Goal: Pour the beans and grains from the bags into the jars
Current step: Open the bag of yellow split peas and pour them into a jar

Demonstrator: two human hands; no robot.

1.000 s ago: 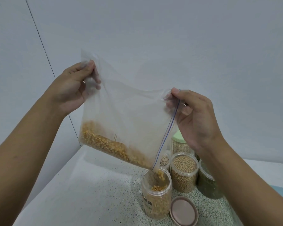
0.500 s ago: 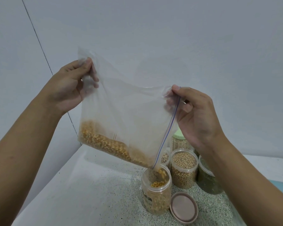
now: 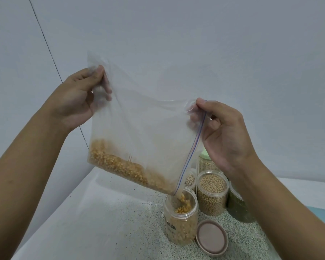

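Step in hand: mid-pour, yellow grains going from bag to jar.

- Left hand (image 3: 77, 98), raised well above the table (image 3: 101, 222), pinches the upper left corner of the clear bag (image 3: 144, 132), thumb in front and fingers curled behind the plastic.
- The bag hangs tilted between both hands. Its zip edge runs down the right side, with the low corner of the mouth just inside the rim of the open jar (image 3: 180, 220).
- The yellow grains (image 3: 116, 164) lie heaped along the bag's lower edge, thickest at the left. A thin stream drops through the mouth corner.
- The open jar stands upright in front of the jars grouped near the table's back edge, and looks more than half full. Its lid (image 3: 212, 237) lies flat on the table, just beside it to the right.
- Right hand (image 3: 225, 132) pinches the upper end of the zip edge between thumb and fingers, above and right of the jar.
- A soybean jar (image 3: 212, 192) stands behind the open jar, and a green-filled jar (image 3: 238, 209) to its right is partly hidden by the right wrist.

Judgement: much of the heap is not yet out. The next move calls for lifting the left corner higher while the mouth corner stays over the jar. Spill over the rim is the risk.
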